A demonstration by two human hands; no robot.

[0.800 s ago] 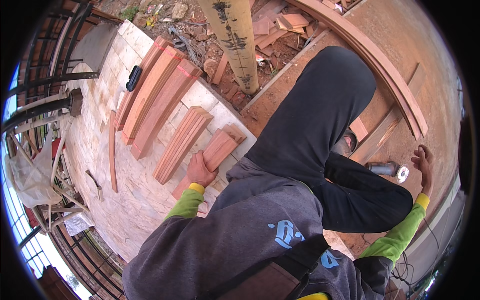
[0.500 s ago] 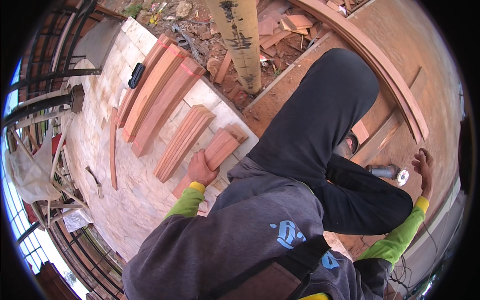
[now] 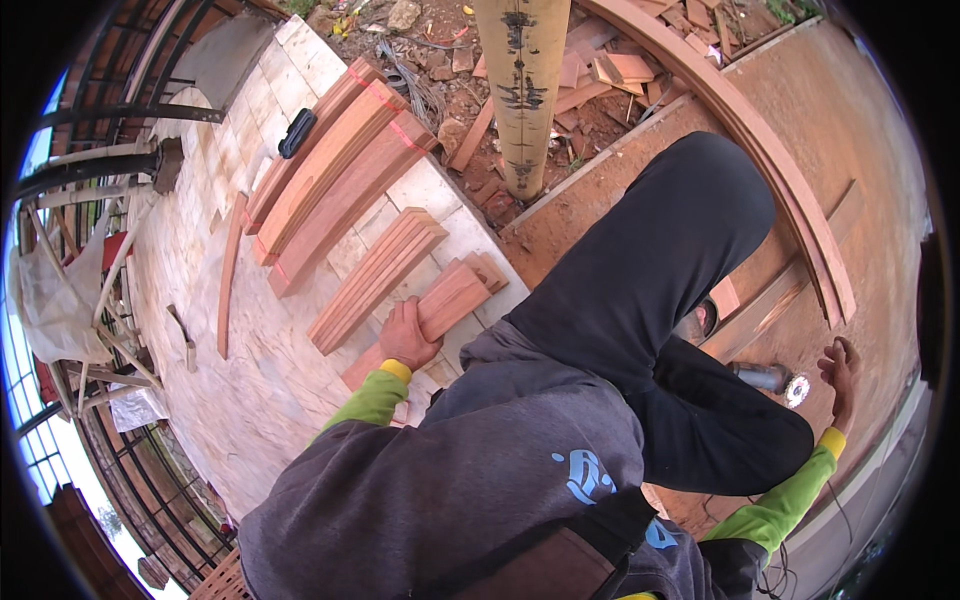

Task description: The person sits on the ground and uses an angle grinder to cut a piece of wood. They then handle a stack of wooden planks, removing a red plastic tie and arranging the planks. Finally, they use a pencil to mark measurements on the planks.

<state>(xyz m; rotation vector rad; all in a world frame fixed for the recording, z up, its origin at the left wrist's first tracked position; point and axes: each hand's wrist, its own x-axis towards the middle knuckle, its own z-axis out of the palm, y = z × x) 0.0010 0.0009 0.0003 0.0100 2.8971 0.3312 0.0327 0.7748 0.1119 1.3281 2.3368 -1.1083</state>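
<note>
My left hand is closed over a short reddish wooden board lying on the pale tiled surface to my left. More short pieces lie against that board's far end. Just beyond the hand lies a bundle of narrow wooden strips. On my other side, my right hand hangs with fingers loosely bent and apart, holding nothing. An angle grinder with a shiny disc lies close to it, apart from the fingers, partly hidden by my leg.
Several curved wooden boards lie in stacks on the tiles, with a black object beside them. A thick post stands ahead. Wood offcuts lie past it. Long curved planks arc along the right. Cables lie at lower right.
The whole view has shifted slightly with my head, most things at right sitting lower in the picture. My left hand stays on the board; my right hand stays beside the grinder, empty.
</note>
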